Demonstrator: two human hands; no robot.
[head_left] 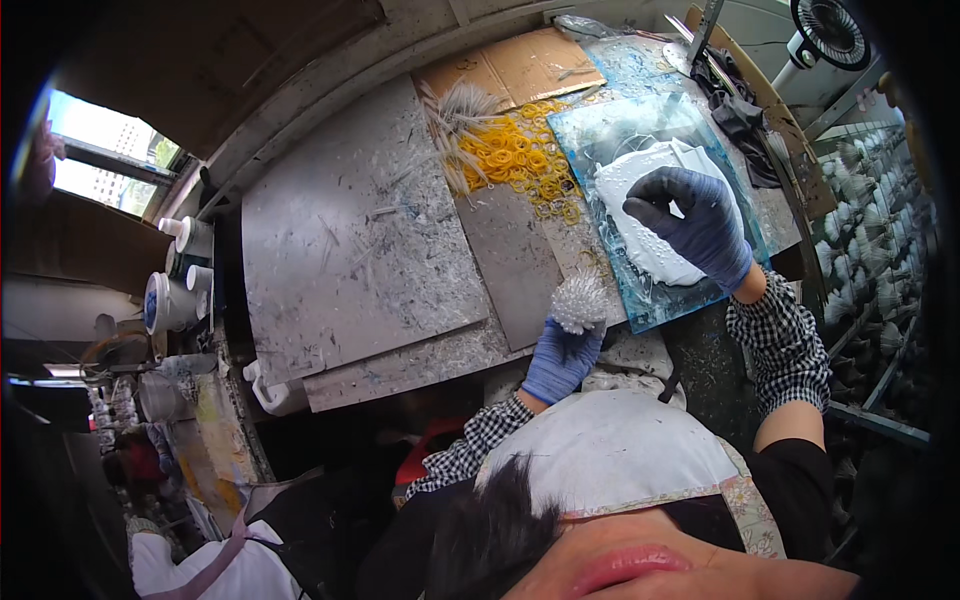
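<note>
My left hand [560, 362], in a blue glove, is closed round the underside of a white spiky ball [580, 301] close to my apron. Its many pale points face upward. Over a thick spread of white paste [640, 240] hangs my right hand [695, 222], also gloved, with darkened fingertips. Its thumb and fingers curl together in a pinch; anything between them is too small to make out. The paste lies on a blue translucent sheet [645, 318]. Left of that sheet is a heap of yellow rings [505, 150], with thin whitish sticks [462, 108] beside it.
Scuffed grey boards [350, 230] cover the worktable, with pale scraps scattered over them. Flat cardboard [535, 65] lies at the back. A small fan [832, 35] stands far right, above a rack of white bristly pieces [865, 235]. Tubs [172, 303] stand at the left.
</note>
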